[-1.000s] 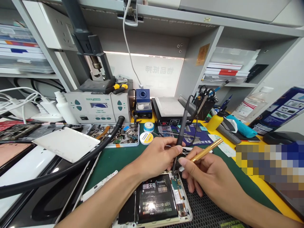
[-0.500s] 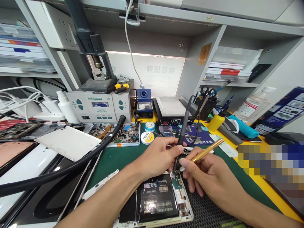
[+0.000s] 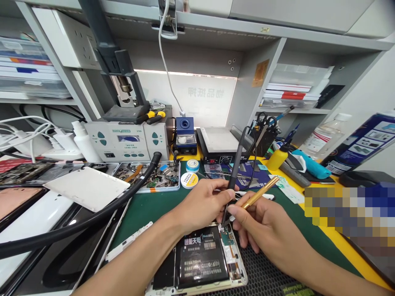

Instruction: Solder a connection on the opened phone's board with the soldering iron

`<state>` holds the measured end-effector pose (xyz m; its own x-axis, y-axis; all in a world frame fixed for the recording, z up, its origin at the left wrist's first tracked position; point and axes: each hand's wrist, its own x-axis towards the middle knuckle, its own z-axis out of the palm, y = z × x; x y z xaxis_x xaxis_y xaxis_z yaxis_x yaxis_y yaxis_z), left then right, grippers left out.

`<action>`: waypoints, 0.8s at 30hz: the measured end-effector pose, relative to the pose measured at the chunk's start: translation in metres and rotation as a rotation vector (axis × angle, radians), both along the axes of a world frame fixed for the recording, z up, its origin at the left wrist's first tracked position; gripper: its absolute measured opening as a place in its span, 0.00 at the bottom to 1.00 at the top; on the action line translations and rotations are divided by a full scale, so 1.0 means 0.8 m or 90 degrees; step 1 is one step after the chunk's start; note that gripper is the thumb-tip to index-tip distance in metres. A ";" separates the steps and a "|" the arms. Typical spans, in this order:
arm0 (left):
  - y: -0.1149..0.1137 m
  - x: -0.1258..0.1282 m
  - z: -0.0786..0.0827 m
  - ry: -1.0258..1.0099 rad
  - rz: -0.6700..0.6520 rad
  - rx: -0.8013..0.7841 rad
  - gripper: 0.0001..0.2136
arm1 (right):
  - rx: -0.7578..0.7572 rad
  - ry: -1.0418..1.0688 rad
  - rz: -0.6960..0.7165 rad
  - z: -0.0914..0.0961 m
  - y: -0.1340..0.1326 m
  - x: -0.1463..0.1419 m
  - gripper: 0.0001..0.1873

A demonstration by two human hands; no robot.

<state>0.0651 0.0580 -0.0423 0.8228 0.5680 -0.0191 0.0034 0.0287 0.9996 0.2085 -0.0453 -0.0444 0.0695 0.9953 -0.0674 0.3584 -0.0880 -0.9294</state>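
My left hand (image 3: pixel 202 205) is closed round a dark soldering iron (image 3: pixel 236 168), whose tip points down at the top right corner of an opened phone (image 3: pixel 200 263). My right hand (image 3: pixel 262 230) pinches a gold-handled tool (image 3: pixel 258 192), its tip meeting the same corner beside the iron's tip. The phone lies face down with its black battery (image 3: pixel 200 255) and a small circuit board (image 3: pixel 228 240) exposed. It rests partly on a black perforated mat (image 3: pixel 265 275).
A thick black hose (image 3: pixel 92 218) crosses the green mat (image 3: pixel 148 207) on the left. Behind stand a grey soldering station (image 3: pixel 128 139), a parts tray (image 3: pixel 151 174), two solder tins (image 3: pixel 189 179), a hot plate (image 3: pixel 220 146), a yellow bottle (image 3: pixel 276 158) and a white panel (image 3: pixel 86 187).
Both hands and their tools hold at the phone's corner. The view has shifted slightly, and the gold tool's handle has tilted a little lower.
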 end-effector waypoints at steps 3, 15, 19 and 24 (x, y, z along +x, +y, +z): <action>0.001 0.000 -0.003 -0.003 -0.002 -0.001 0.12 | 0.017 -0.006 0.010 -0.002 -0.001 0.002 0.16; 0.001 0.002 -0.005 -0.008 -0.009 -0.003 0.12 | 0.032 -0.039 0.026 -0.006 -0.001 0.001 0.16; 0.002 0.002 -0.007 -0.010 -0.009 -0.006 0.13 | 0.065 -0.096 0.059 -0.005 0.000 0.005 0.17; 0.002 0.004 -0.005 -0.011 -0.004 -0.013 0.12 | 0.063 -0.088 0.061 -0.004 0.001 0.003 0.16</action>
